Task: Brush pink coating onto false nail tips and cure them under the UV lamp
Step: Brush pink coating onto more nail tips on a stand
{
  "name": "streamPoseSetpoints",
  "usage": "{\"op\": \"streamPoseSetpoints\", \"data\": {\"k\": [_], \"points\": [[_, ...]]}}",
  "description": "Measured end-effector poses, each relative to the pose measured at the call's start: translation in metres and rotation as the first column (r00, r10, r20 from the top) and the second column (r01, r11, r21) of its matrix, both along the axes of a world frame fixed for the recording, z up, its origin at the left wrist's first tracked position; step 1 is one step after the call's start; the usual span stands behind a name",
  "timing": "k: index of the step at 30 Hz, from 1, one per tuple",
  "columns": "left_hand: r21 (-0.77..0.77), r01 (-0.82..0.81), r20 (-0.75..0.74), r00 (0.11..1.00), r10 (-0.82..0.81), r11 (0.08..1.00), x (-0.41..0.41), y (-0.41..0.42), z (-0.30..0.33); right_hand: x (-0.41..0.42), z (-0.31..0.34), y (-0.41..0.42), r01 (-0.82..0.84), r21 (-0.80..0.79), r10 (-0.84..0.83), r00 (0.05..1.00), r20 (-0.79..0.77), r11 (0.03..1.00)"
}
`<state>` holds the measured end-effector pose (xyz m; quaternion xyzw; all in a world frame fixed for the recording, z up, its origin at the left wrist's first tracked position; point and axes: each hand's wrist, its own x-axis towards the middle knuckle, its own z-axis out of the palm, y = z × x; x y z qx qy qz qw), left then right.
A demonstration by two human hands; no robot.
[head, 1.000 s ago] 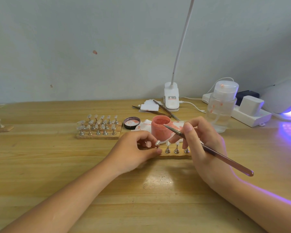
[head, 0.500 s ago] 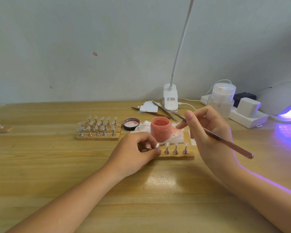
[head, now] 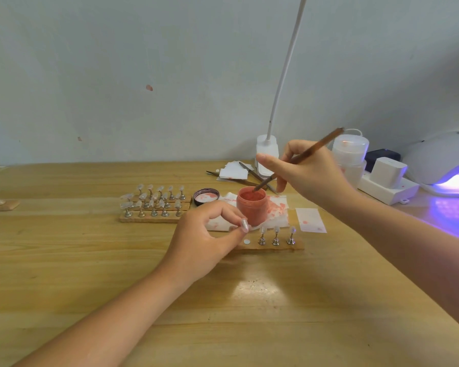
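Note:
My left hand (head: 204, 241) pinches a small stand with a silvery nail tip (head: 244, 225), lifted just off the near wooden strip (head: 276, 247). Three more tips on metal stands (head: 275, 235) remain upright on that strip. My right hand (head: 308, 173) grips a brown brush (head: 305, 154), whose tip dips into the open pink jar (head: 251, 206). The UV lamp (head: 445, 165) glows purple at the far right.
A second wooden strip with several nail tips on stands (head: 154, 203) sits left of the jar, next to the jar's lid (head: 206, 196). Stained tissue (head: 276, 210), a paper slip (head: 310, 220), a clear bottle (head: 350, 154), a power strip (head: 387, 186) and a desk lamp base (head: 266, 152) crowd the back right.
My right hand swung the brush from pointing right to upright and dipped its tip into the pink jar. My left hand lifted one stand off the strip.

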<state>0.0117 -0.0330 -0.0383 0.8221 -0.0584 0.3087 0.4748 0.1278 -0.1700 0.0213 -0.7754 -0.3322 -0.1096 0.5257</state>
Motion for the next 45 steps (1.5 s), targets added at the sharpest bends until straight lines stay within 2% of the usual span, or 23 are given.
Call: {"op": "streamPoseSetpoints", "data": {"k": [4,13,15,20,27,37,42,45], "points": [[-0.068,-0.019,-0.009,1.0,0.019,0.997,0.0,0.003,0.001,0.012,-0.003,0.008,0.096,-0.185,-0.089,0.995,0.044,0.978],[-0.136,-0.026,-0.011,1.0,0.025,0.99,0.001,0.003,0.002,0.015,-0.007,0.024,0.111,-0.451,-0.113,0.993,0.022,0.885],[-0.145,-0.023,-0.01,1.0,0.021,0.989,0.0,0.003,0.002,0.014,-0.005,0.023,0.105,-0.43,-0.109,0.994,0.017,0.897],[-0.134,-0.026,-0.008,1.0,0.025,0.991,0.0,0.003,0.003,0.02,0.006,0.011,0.114,-0.24,-0.134,0.988,-0.07,0.964],[-0.107,-0.033,-0.006,0.999,0.032,0.994,0.0,0.004,0.002,0.023,0.004,0.0,0.109,-0.163,-0.136,0.977,-0.167,0.981],[-0.095,-0.034,-0.005,0.999,0.033,0.995,0.001,0.004,0.002,0.027,0.01,-0.009,0.21,-0.099,-0.222,0.967,-0.129,0.973],[-0.095,-0.047,-0.014,0.999,0.046,0.994,0.0,0.004,0.002,0.027,0.006,-0.006,0.203,-0.037,-0.206,0.955,-0.215,0.979],[-0.097,-0.043,-0.016,0.999,0.042,0.994,0.0,0.004,0.002,0.027,0.0,-0.004,0.205,-0.051,-0.211,0.947,-0.241,0.977]]}}
